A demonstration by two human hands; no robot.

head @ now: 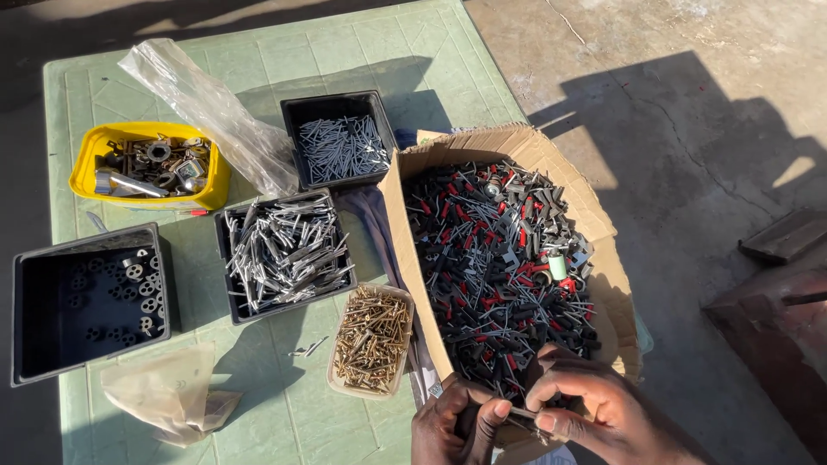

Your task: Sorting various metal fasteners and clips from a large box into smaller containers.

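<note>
**Both hands on one small piece at the near edge of the fastener box**

The cardboard box [517,258], heaped with dark and red plastic plugs and grey metal bits, is the landmark here. At its near rim, the left hand [452,426] and the right hand [594,409] meet over a small dark fastener [519,415]. The left hand's fingers are curled around one end of it; the right hand pinches the other end between thumb and fingertips (what kind of piece it is, the view is too small to tell). The piece sits just above the box's near edge, touching both hands.

Just left of the box lies a shallow tray of brass-coloured screws [372,337]. Further left of that stands a black tub of long silvery fixings [284,252], and behind it, beside the box's far-left corner, a black tub of grey nails [341,146]. A clear plastic bag [211,108] lies left of that tub. Well to the left of the box are a yellow tub of mixed metal parts [151,164] and a black tub with a few washers [90,297]. Everything rests on a green table [284,413].
</note>
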